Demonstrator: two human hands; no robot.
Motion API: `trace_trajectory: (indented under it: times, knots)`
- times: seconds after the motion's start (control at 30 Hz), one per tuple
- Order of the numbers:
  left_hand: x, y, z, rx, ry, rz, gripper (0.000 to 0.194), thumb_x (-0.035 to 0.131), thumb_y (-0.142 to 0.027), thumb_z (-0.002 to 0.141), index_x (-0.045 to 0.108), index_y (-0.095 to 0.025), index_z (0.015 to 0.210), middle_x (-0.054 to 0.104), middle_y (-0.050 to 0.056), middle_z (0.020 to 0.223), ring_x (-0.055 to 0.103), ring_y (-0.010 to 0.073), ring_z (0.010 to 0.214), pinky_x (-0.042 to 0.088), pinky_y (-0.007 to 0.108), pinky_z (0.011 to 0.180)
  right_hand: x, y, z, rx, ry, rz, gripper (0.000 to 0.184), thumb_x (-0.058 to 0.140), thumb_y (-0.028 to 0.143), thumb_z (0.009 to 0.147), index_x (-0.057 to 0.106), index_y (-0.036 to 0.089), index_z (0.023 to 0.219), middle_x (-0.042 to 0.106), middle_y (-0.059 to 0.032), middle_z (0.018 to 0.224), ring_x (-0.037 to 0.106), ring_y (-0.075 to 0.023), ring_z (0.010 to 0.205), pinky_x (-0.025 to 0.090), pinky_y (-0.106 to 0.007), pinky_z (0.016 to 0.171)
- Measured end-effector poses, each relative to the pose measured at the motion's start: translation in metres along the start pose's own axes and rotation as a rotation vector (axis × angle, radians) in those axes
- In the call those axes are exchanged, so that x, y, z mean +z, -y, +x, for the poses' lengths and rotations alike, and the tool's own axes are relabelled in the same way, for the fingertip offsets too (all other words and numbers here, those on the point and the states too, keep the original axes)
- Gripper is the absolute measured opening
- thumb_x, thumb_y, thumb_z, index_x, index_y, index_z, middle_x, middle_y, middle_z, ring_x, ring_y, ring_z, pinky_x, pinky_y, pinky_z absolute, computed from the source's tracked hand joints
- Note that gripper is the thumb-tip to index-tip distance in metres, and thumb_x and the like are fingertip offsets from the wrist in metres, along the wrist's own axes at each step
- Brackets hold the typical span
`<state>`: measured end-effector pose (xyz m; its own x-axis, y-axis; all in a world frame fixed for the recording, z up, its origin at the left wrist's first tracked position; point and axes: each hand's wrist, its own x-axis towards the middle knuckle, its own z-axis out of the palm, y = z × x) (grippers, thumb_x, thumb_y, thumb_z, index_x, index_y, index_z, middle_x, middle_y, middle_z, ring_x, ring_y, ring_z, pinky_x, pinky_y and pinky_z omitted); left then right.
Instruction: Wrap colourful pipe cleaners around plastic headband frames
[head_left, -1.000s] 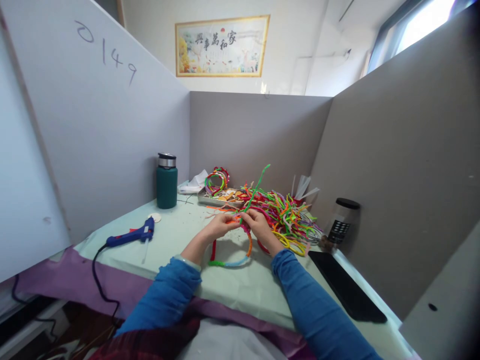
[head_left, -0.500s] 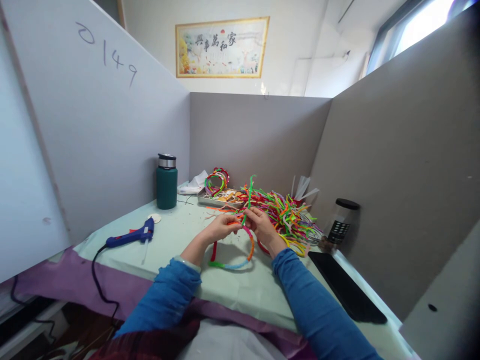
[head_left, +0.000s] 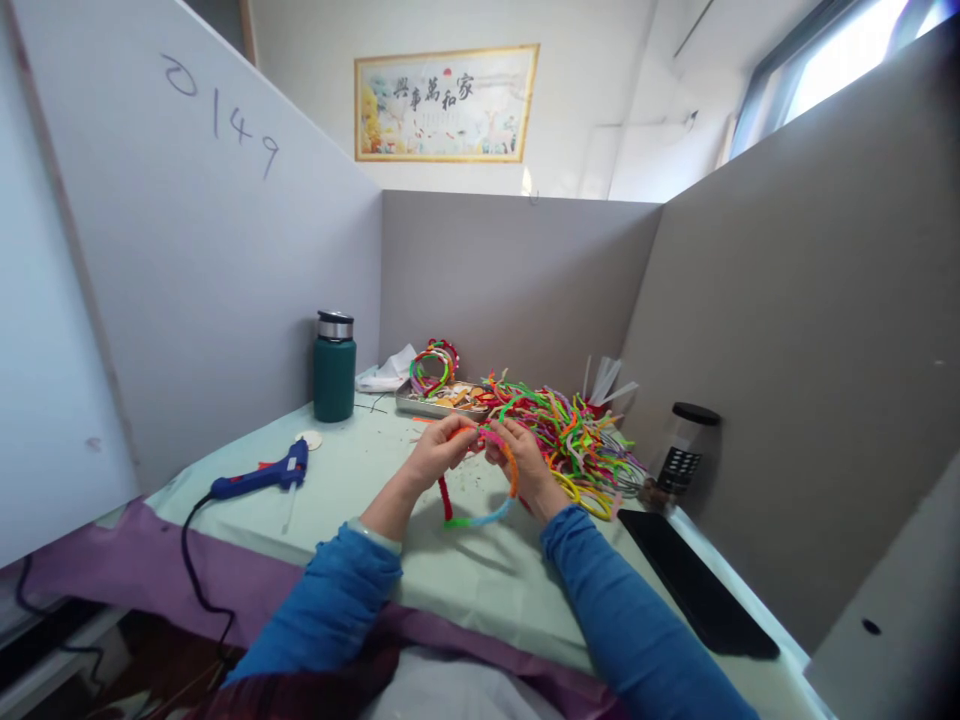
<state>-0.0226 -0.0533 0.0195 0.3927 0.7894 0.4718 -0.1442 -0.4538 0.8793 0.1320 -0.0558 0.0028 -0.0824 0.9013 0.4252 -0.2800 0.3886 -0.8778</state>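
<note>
A ring (head_left: 514, 472) wrapped in fuzzy red, green, light blue, orange and pink sections hangs over the table between my hands. My left hand (head_left: 435, 452) pinches its top from the left, fingertips closed. On the opposite side my right hand (head_left: 526, 462) is closed at the pink part, with a green pipe cleaner (head_left: 507, 408) curving up from its fingers. The fingertips of the two hands are almost together, so the exact joint is hidden. Behind my right hand lies a big pile of colourful pipe cleaners (head_left: 577, 430).
Finished-looking wrapped rings (head_left: 433, 368) stand in a metal tray (head_left: 424, 408) with small pieces. At left are a blue glue gun (head_left: 262, 474) with a cord and a green bottle (head_left: 334, 375). A black slab (head_left: 690, 580) and a clear jar (head_left: 681, 450) sit along the right panel.
The green pipe cleaner stood upright before; now it is bent over, lower, near my right fingers. The ring has shifted slightly right and up with my hands.
</note>
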Motion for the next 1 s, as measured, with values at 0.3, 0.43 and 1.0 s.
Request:
trace_trajectory:
  times: [0.3, 0.43, 1.0]
  knots:
    - [0.0, 0.004, 0.005, -0.046, -0.183, -0.132, 0.044, 0.064, -0.054, 0.07, 0.054, -0.016, 0.09, 0.038, -0.009, 0.052, 0.026, 0.0021, 0.038, 0.017, 0.02, 0.039, 0.011, -0.01, -0.005, -0.031, -0.013, -0.036, 0.029, 0.066, 0.044, 0.075, 0.048, 0.021, 0.071, 0.042, 0.0041, 0.058, 0.039, -0.0099, 0.05, 0.033, -0.026, 0.049]
    - [-0.001, 0.006, 0.005, -0.058, -0.172, -0.116, 0.05, 0.064, -0.051, 0.07, 0.059, -0.014, 0.103, 0.032, -0.01, 0.048, 0.023, 0.0032, 0.038, 0.015, 0.02, 0.04, 0.01, -0.01, -0.004, -0.016, -0.023, -0.043, 0.031, 0.068, 0.045, 0.072, 0.049, 0.021, 0.07, 0.044, 0.0038, 0.059, 0.04, -0.0099, 0.05, 0.033, -0.026, 0.048]
    - [-0.018, 0.03, 0.017, -0.08, -0.468, 0.482, 0.024, 0.051, -0.04, 0.08, 0.061, -0.019, 0.076, 0.053, -0.001, 0.057, 0.048, 0.0139, 0.057, 0.031, 0.023, 0.055, -0.015, 0.002, -0.002, -0.525, -0.41, -0.931, 0.033, 0.05, 0.045, 0.088, 0.059, 0.02, 0.069, 0.058, -0.0046, 0.074, 0.05, -0.0188, 0.073, 0.038, -0.031, 0.07]
